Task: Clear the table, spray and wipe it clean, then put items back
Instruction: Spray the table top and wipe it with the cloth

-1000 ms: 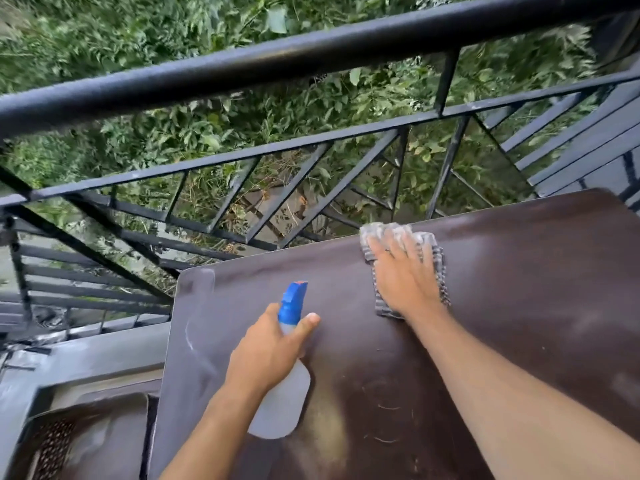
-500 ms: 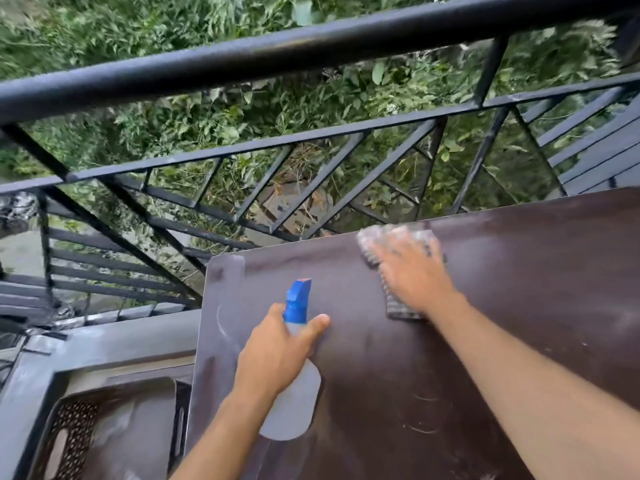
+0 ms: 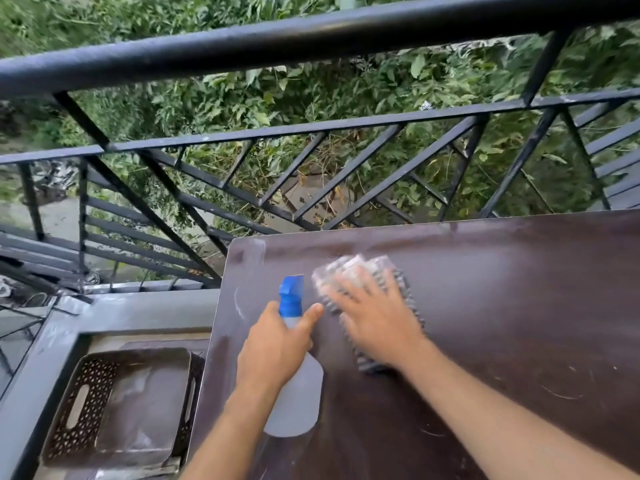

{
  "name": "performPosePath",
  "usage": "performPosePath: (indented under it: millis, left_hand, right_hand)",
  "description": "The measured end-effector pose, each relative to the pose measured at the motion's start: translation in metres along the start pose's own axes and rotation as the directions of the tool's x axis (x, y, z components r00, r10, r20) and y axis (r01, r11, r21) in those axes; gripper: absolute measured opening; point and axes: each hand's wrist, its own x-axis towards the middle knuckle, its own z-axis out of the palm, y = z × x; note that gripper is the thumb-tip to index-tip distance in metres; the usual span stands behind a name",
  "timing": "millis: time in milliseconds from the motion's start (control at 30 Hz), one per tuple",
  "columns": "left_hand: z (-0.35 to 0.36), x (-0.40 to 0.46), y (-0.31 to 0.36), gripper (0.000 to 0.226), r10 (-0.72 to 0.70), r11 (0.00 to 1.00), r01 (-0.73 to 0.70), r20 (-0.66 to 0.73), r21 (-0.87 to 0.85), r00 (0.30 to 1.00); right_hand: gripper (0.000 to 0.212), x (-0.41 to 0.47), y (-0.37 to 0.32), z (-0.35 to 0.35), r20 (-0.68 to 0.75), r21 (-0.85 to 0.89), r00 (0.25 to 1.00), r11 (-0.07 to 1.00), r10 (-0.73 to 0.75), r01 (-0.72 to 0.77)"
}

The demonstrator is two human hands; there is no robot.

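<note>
Nearest to the camera, the left hand [image 3: 273, 344] is curled around the neck of a spray bottle [image 3: 294, 393], which it holds above the left part of the table [image 3: 519, 306]. The blue nozzle [image 3: 291, 294] points away from the person, toward the railing. The thumb lies along the right side of the neck; if a finger sits on the trigger cannot be seen.

Just beside it, to the right, the right hand [image 3: 377, 320] lies flat with spread fingers on a grey cloth [image 3: 356, 271] and presses it on the dark brown top, near the far left corner. The hand and the cloth look blurred, so it is probably in a wiping stroke.

The step in hand seems to be the wiping. To do it well, the person should keep the palm flat and the pressure even, make overlapping strokes, and go fully to the edges and the corner, where a pale smear [image 3: 239, 299] shows. Faint scratches or marks [image 3: 561, 393] on the right also need a pass.

Lower on the left, a brown perforated basket [image 3: 114, 407] stands on the floor beside the table. Beyond the table is a black metal railing [image 3: 311, 39], and behind it green bushes [image 3: 311, 95].
</note>
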Motion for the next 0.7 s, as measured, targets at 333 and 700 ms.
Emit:
performPosePath:
  millis: [333, 700]
  left_hand:
    - [-0.035, 0.007, -0.049, 0.051, -0.013, 0.999, 0.011, -0.060, -0.042, 0.998]
    - [-0.065, 0.026, -0.083, 0.051, -0.091, 0.988, 0.087, -0.029, -0.126, 0.995]
  right_hand:
    - [0.057, 0.058, 0.001, 0.011, 0.043, 0.097, 0.997, 0.994, -0.062, 0.058]
    - [0.062, 0.076, -0.024, 0.015, 0.048, -0.041, 0.990, 0.991, 0.132, -0.130]
